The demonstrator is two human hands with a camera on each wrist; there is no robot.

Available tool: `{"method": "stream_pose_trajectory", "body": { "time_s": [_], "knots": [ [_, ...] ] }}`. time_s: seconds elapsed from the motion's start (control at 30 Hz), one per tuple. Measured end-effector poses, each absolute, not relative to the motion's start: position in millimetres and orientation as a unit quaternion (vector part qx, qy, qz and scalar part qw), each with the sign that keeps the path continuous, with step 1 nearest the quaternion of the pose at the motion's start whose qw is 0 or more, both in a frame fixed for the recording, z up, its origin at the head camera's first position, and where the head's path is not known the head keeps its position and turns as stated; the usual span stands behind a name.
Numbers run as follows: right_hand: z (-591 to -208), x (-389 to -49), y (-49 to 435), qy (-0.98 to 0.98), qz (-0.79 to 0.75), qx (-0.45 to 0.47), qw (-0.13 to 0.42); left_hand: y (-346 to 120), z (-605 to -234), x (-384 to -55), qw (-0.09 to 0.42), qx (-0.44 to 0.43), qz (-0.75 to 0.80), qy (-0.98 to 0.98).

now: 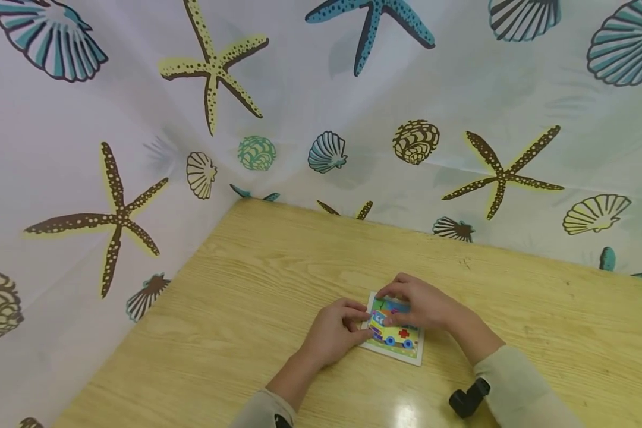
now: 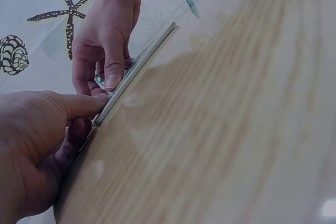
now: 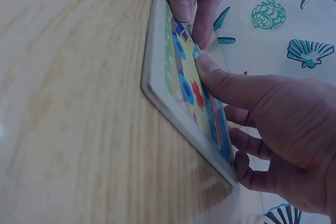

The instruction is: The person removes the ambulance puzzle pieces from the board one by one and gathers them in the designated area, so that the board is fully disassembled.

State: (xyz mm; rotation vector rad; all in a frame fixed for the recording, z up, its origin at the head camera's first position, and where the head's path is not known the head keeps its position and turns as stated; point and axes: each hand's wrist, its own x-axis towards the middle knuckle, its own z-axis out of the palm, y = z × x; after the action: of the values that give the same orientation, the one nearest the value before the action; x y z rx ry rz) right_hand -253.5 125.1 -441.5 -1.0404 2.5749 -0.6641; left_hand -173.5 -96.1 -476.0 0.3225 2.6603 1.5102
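A small square jigsaw puzzle [image 1: 403, 342] with a pale border and a yellow ambulance picture lies on the wooden table. My left hand [image 1: 334, 330] grips its left side, thumb and index finger over the picture's edge. From the far right, my right hand [image 1: 425, 303] holds the puzzle with its thumb on the picture and its other fingers bent round the far edge. In the right wrist view the right thumb [image 3: 220, 77] lies near the red cross, close to the left fingertips [image 3: 182, 10]. The left wrist view shows the puzzle's thin edge [image 2: 142, 66] nearly side-on.
A light wood-grain table [image 1: 246, 285] spreads around the hands. Behind it and on the left hangs a white cloth [image 1: 299, 101] printed with starfish and shells. A black device [image 1: 468, 399] sits at the right sleeve's cuff.
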Motion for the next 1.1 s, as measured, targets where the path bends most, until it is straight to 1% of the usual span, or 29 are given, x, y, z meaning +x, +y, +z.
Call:
{"method": "stream_pose_trajectory", "body": {
  "time_s": [0.23, 0.53, 0.6, 0.83, 1.1],
  "knots": [
    [-438.7, -256.0, 122.6, 0.891, -0.205, -0.380, 0.141, -96.3, -476.2, -171.7, 0.020, 0.104, 0.496, 0.862],
    [-439.4, -253.8, 125.3, 0.890, -0.180, -0.407, 0.100, -91.8, -475.9, -170.2, 0.012, 0.107, 0.482, 0.869],
    [-439.1, -252.4, 124.8, 0.888, -0.181, -0.411, 0.098, -92.6, -475.6, -169.5, 0.010, 0.106, 0.481, 0.870],
    [-436.9, -255.8, 120.4, 0.892, -0.196, -0.390, 0.118, -93.4, -473.7, -170.6, -0.001, 0.106, 0.476, 0.873],
    [-444.4, -264.1, 118.9, 0.884, -0.265, -0.347, 0.168, -92.2, -476.4, -170.8, -0.014, 0.109, 0.469, 0.876]
  ]
}}
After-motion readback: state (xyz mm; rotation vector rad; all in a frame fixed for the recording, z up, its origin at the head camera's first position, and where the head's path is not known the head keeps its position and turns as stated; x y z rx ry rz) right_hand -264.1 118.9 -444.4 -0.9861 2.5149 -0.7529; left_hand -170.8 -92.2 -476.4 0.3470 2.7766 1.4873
